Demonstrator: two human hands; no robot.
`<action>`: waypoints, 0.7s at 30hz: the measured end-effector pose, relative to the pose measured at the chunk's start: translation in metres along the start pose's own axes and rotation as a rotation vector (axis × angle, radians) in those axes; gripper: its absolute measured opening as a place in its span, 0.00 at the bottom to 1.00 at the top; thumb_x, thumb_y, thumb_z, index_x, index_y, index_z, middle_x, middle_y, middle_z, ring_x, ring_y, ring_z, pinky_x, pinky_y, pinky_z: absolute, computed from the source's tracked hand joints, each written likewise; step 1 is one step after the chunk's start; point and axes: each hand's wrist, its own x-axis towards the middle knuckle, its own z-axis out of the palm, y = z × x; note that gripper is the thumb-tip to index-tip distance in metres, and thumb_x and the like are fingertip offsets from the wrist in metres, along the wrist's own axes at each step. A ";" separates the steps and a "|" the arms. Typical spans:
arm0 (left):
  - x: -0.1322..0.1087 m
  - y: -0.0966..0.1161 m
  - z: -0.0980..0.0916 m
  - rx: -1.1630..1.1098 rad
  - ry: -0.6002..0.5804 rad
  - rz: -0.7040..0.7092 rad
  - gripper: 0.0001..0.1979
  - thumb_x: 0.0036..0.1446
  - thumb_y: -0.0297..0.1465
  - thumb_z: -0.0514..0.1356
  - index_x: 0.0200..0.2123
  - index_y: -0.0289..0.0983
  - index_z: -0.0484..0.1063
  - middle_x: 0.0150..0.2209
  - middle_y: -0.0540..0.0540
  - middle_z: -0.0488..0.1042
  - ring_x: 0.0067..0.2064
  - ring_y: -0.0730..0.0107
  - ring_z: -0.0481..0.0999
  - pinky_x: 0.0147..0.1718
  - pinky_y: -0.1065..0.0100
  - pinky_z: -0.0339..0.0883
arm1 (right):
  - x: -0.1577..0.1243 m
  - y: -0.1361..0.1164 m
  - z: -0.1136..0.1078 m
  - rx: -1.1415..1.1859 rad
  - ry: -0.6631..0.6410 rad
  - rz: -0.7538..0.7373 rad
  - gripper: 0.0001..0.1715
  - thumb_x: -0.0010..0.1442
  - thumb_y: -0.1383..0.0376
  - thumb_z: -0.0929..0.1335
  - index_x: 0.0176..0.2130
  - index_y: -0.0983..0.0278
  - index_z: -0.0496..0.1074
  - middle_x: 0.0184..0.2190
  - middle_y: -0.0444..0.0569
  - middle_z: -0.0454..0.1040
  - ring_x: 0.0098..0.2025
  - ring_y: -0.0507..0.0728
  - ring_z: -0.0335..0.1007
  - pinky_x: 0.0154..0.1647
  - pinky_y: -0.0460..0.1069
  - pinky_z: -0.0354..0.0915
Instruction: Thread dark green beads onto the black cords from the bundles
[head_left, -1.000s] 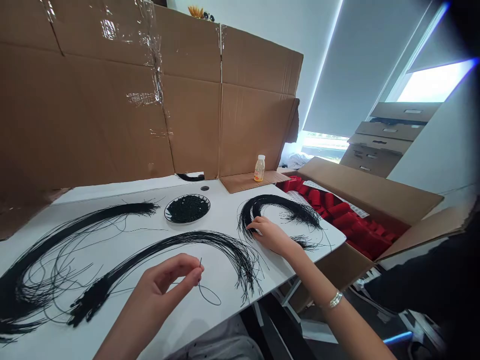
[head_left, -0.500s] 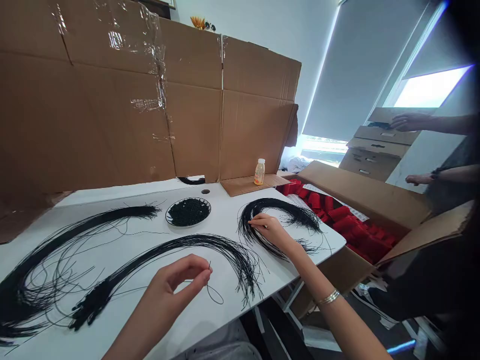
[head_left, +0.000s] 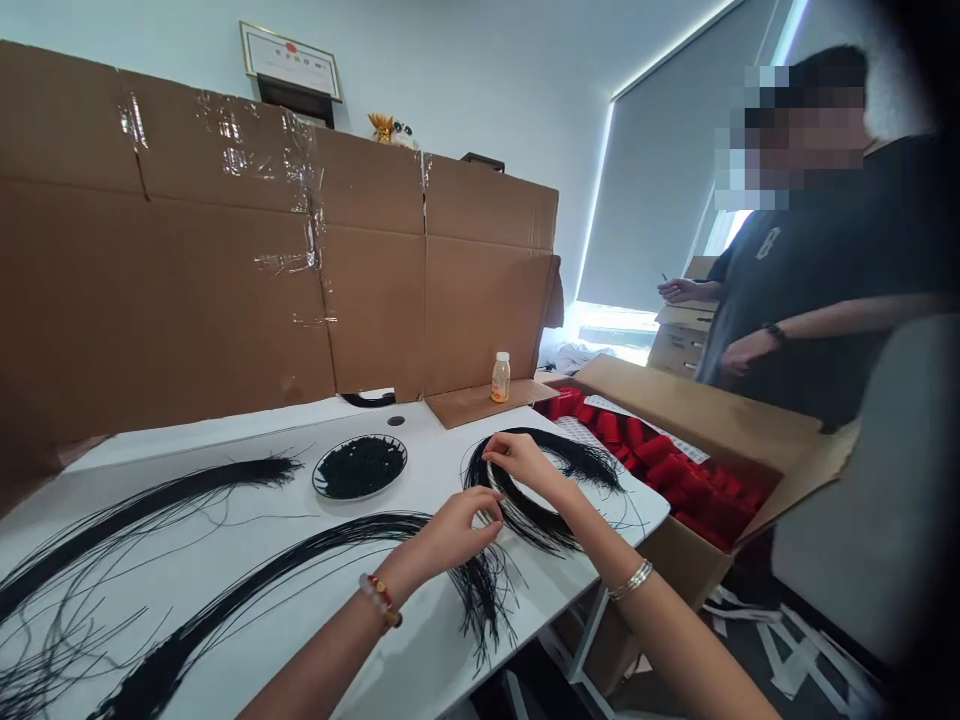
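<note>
My right hand (head_left: 526,465) is pinched at the left side of a curled bundle of black cords (head_left: 536,517), its fingertips against the strands. Lower and to the left, my left hand (head_left: 459,527) has thumb and index finger drawn together on a thin black cord, hardly visible here. It hovers over the right end of a second bundle of black cords (head_left: 300,560), which arcs across the white table (head_left: 262,620). A patterned plate (head_left: 321,487) heaped with small black pieces (head_left: 364,467) stands behind that bundle.
Another cord bundle (head_left: 187,487) lies at the left. A cardboard screen (head_left: 225,310) backs the table, with a small bottle (head_left: 500,378) at its foot. To the right are an open carton (head_left: 690,400) of red items (head_left: 660,455) and a standing person (head_left: 810,270).
My left hand has moved right, close to my right hand; the cord loop below it no longer shows. The right hand stays at the curled bundle. The view has tilted up.
</note>
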 end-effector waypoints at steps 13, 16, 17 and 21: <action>0.055 -0.047 0.050 0.025 0.056 -0.025 0.12 0.67 0.36 0.63 0.49 0.35 0.76 0.50 0.43 0.78 0.49 0.57 0.79 0.49 0.51 0.75 | -0.025 -0.033 -0.011 0.048 -0.047 0.028 0.15 0.71 0.61 0.70 0.54 0.65 0.73 0.50 0.52 0.77 0.45 0.59 0.78 0.46 0.57 0.76; 0.064 -0.060 0.058 0.017 0.055 -0.067 0.14 0.67 0.36 0.63 0.52 0.35 0.75 0.52 0.42 0.77 0.49 0.56 0.79 0.48 0.51 0.76 | -0.030 -0.054 -0.016 0.142 0.047 -0.017 0.12 0.71 0.61 0.70 0.50 0.66 0.75 0.46 0.51 0.78 0.42 0.57 0.78 0.43 0.55 0.76; 0.066 -0.063 0.061 0.016 0.056 -0.072 0.14 0.67 0.36 0.63 0.52 0.35 0.75 0.52 0.42 0.77 0.50 0.56 0.79 0.49 0.51 0.76 | -0.032 -0.064 -0.020 0.182 0.093 -0.044 0.11 0.71 0.61 0.70 0.48 0.66 0.75 0.44 0.49 0.78 0.40 0.56 0.78 0.42 0.54 0.76; 0.067 -0.065 0.067 -0.001 0.067 -0.056 0.12 0.67 0.35 0.63 0.50 0.36 0.76 0.53 0.42 0.78 0.53 0.55 0.78 0.53 0.48 0.73 | -0.067 -0.121 -0.051 0.379 0.314 -0.208 0.09 0.69 0.62 0.71 0.36 0.63 0.73 0.32 0.44 0.77 0.36 0.56 0.77 0.40 0.52 0.75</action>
